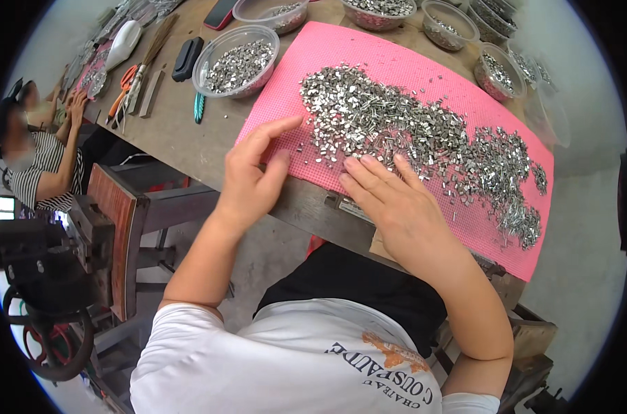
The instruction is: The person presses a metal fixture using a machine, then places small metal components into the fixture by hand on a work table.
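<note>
A heap of small, shiny metal pieces point(431, 131) spreads across a pink mesh mat point(296, 58) on the bench. My right hand point(400, 207) lies at the heap's near edge with its fingers stretched out and touching the pieces. To its left, my left hand point(253, 172) hovers at the mat's near left edge. Its thumb and index finger are apart with nothing visible between them, while the other fingers are partly hidden. Beyond the left hand stands a clear plastic tub point(257, 86) partly filled with similar metal pieces.
More clear tubs, including one point(451, 43) at the back right, hold metal bits. Left on the bench point(172, 131) are a black case point(187, 59), a teal-handled tool point(199, 107) and an orange-handled tool point(125, 83). A person in a striped shirt point(47, 165) sits far left, another behind.
</note>
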`<state>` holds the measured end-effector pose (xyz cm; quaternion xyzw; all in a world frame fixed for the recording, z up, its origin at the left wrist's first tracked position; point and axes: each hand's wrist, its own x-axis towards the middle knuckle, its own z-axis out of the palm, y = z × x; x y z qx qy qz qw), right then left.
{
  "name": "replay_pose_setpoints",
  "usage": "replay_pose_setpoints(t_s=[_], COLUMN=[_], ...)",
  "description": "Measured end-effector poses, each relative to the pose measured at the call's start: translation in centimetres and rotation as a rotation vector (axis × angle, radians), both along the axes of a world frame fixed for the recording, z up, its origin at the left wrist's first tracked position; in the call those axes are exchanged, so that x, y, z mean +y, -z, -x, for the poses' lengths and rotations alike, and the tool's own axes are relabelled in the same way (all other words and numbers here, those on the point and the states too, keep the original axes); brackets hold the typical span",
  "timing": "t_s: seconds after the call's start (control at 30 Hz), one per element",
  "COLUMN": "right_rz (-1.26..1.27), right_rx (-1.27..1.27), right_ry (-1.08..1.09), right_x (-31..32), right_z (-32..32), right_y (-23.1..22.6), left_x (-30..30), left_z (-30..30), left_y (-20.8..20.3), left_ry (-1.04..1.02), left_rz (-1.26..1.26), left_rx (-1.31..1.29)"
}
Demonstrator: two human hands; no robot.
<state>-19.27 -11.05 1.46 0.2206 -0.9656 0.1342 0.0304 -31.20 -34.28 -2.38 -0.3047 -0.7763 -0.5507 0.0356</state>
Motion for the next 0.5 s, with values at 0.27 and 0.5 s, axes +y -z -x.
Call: replay_pose_setpoints(t_s=[0.27, 0.5], right_rz=[0.094, 0.184], right_rx=[-0.028, 0.000], right_ry=[0.073, 0.111], right_x=[0.6, 0.5], right_z=[-1.4, -2.3], right_y=[-0.2, 0.3], left_x=[-1.9, -1.7], left_z=[-0.6, 0.1], left_y=[-0.2, 1.0], left_ry=[-0.083, -0.100], left_rz=[0.118, 0.191], left_rx=[0.024, 0.259])
